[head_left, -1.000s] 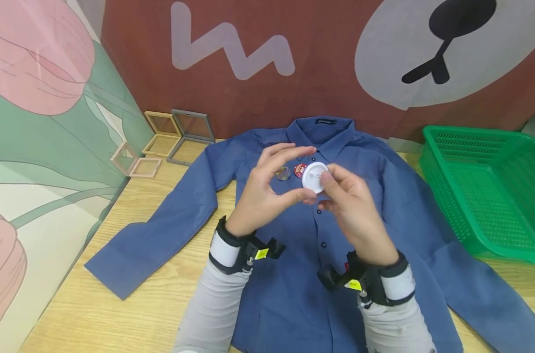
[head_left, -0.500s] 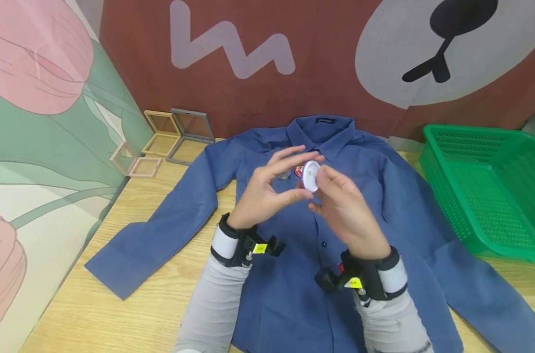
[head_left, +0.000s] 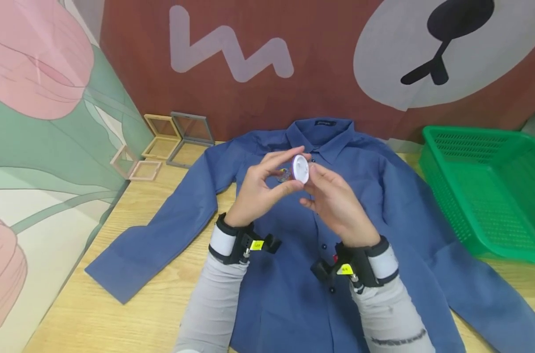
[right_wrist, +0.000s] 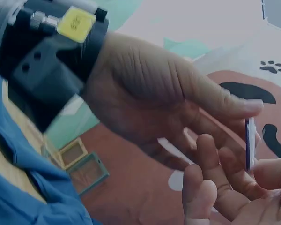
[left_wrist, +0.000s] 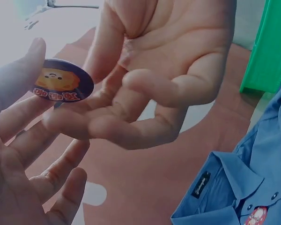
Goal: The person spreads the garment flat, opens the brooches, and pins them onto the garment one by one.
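A round button badge is held up over the chest of a blue shirt, its white back turned toward the head camera. My left hand grips its rim between thumb and fingers. At the lower edge, my right hand pinches it, thumb against the white back. In the left wrist view the badge's front is dark purple with a yellow figure and lettering. Seen edge-on in the right wrist view, the badge is thin. Another badge lies on the shirt behind my left hand; a red badge shows near the buttons.
The shirt lies spread on a wooden table, collar toward the back wall. A green plastic basket stands at the right. Small open frames stand at the back left: a grey one, a yellow one and a pink one.
Both hands have shifted slightly left and up with the badge. The badge has turned from facing the head camera to a more sideways angle, and my right hand has come closer to my left.
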A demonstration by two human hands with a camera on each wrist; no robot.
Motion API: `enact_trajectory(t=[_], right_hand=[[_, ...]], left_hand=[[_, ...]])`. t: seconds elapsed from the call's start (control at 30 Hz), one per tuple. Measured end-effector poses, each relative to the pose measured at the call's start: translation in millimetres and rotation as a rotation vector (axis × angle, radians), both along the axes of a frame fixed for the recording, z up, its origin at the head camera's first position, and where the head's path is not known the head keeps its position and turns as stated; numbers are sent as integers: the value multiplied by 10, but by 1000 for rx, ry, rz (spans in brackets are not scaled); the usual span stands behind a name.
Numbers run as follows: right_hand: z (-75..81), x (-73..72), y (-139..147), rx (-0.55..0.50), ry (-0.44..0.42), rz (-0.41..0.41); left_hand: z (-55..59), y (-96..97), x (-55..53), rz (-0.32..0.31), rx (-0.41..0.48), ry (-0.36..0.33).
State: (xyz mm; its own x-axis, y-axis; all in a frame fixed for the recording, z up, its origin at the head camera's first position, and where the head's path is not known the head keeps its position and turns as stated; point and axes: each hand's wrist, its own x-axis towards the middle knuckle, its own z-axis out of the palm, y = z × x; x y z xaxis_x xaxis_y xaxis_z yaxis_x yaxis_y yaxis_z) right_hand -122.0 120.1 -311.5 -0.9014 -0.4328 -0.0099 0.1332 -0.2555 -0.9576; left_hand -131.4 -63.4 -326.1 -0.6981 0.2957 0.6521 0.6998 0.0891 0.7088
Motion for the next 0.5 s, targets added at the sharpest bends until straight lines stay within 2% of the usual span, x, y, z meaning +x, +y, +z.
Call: enact_trajectory(t=[0.13,0.3,0.5], right_hand=[[10,-158,16,102,41,-37],[8,-406,-29,267,121,-104],[-5,-632,-143,445,182,-113]], left_hand=[[-39,-43,-60,45,1,-7],[-105,-129,-151,119,-6,-53],[-165,-246,-251,190,-13,-104]])
